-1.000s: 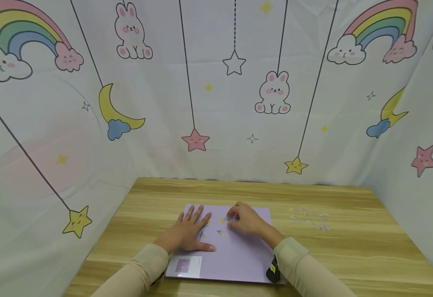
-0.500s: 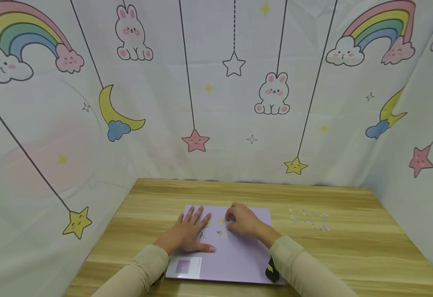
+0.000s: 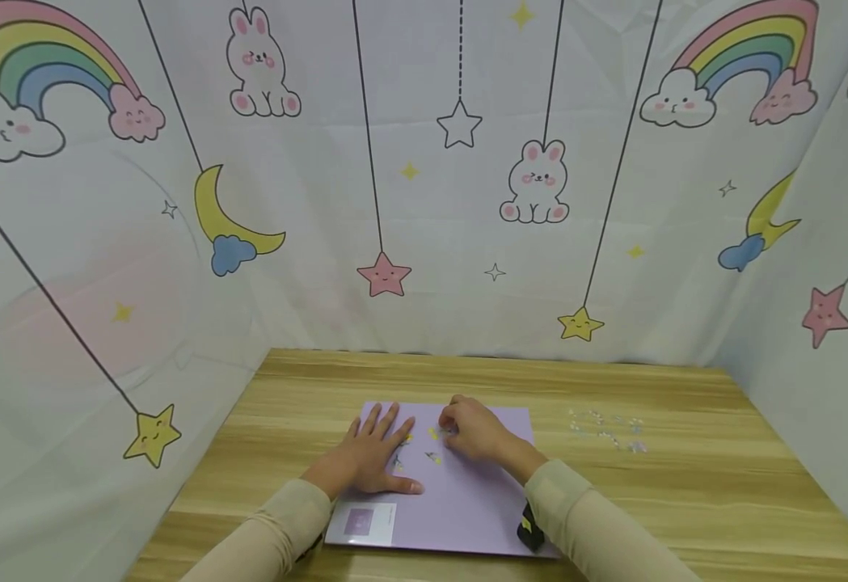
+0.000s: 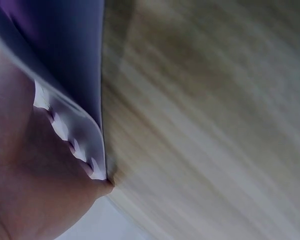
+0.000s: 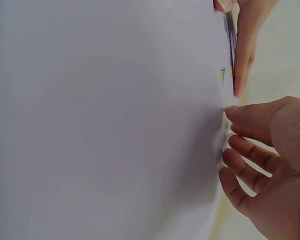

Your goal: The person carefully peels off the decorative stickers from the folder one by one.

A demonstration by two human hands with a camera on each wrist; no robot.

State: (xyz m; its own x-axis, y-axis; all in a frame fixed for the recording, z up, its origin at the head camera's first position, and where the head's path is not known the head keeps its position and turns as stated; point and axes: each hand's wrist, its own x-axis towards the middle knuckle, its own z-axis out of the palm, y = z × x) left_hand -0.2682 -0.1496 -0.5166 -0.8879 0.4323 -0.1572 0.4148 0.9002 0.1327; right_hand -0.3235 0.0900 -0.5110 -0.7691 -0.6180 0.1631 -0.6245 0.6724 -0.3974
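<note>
A purple folder-like board [image 3: 467,509] lies on the table, with a white label [image 3: 369,523] at its near left corner. Small yellow-and-dark flower-like pieces [image 3: 433,457] sit on its upper half. My left hand [image 3: 373,457] rests flat there, fingers spread, beside the pieces; the left wrist view shows its palm at the edge of the purple layers [image 4: 65,45]. To its right, my right hand [image 3: 478,428] has its fingers curled down, pinching at a small piece on the surface. In the right wrist view, the thumb and fingertips [image 5: 230,112] meet the board; the piece is mostly hidden.
Several small clear, pale pieces [image 3: 605,430] lie in loose rows on the wooden table [image 3: 685,493], right of the board. A white curtain [image 3: 431,210] printed with rabbits, stars and rainbows encloses the table at the back and sides. A black device [image 3: 530,529] hangs under the right wrist.
My right hand has shifted slightly left over the board, its fingertips drawn closer together at the same spot. My left hand has stayed in place.
</note>
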